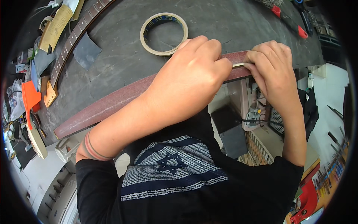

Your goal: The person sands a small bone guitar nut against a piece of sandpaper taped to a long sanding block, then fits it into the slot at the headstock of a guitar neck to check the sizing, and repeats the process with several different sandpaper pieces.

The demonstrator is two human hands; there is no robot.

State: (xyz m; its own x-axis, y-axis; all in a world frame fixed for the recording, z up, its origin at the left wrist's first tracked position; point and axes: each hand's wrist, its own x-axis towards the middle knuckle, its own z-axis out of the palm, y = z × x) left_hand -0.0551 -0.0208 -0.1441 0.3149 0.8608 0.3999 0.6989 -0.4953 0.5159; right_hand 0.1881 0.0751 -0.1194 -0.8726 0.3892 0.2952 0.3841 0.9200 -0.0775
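My left hand (197,74) is closed on a thin pale strip (237,65), its curled fingers hiding part of it. My right hand (272,71) pinches the strip farther right, thumb and forefinger meeting at it. The strip lies over a long reddish sanding board (104,104) that runs diagonally along the near edge of the dark worktable (119,56); my left forearm crosses in front of the board. A roll of tape (144,35) lies just beyond my left hand, partly behind its knuckles.
At left are a fretted guitar neck (76,35), a grey sheet (85,50), an orange plastic piece (30,95) and assorted clutter. Red-tipped tools (292,24) lie back right. Below the table edge are a cabinet (253,145) and, at right, a rack of hand tools (328,175).
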